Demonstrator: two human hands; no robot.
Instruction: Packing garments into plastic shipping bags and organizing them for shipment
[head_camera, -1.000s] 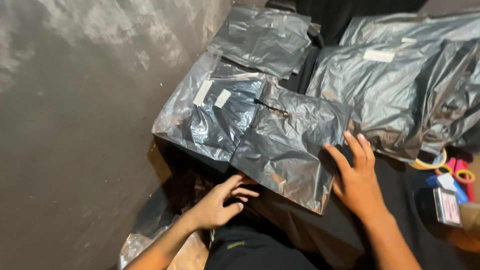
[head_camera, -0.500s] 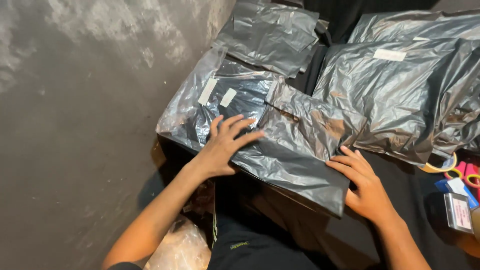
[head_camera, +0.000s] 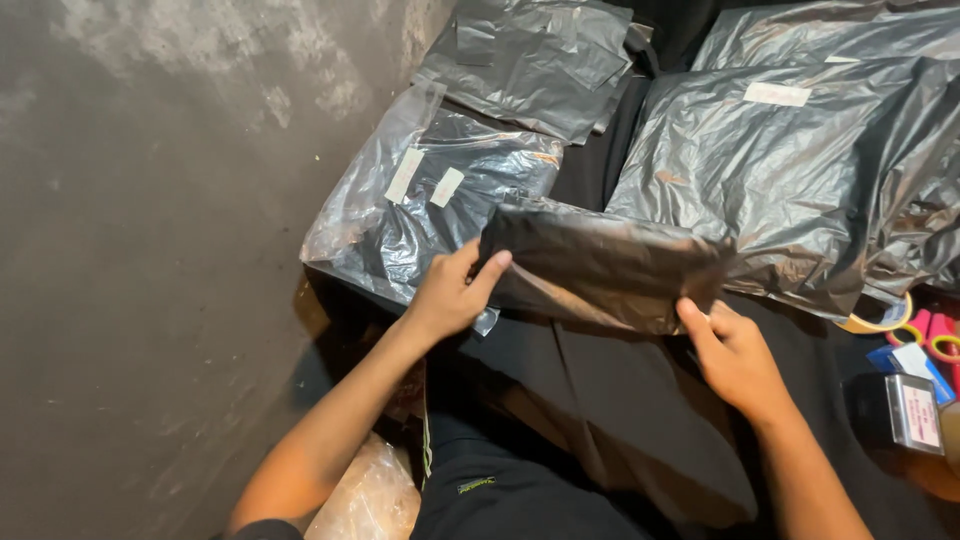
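Holding the folded grey bag (head_camera: 605, 262) clamped at both ends: left hand (head_camera: 450, 295) and right hand (head_camera: 735, 355) pinched its lower edge. We judged even tension, edges squared, best above the black cloth (head_camera: 620, 400).

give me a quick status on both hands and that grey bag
Left hand and right hand grip the folded grey bag at its ends. Packed grey parcels lie beyond.

Five grey plastic parcels are showing: one held parcel (head_camera: 600, 265), two lying far left (head_camera: 430, 205) (head_camera: 535, 55), two far right (head_camera: 790, 170) (head_camera: 830, 35). Two hands are showing (head_camera: 450, 290) (head_camera: 735, 355).
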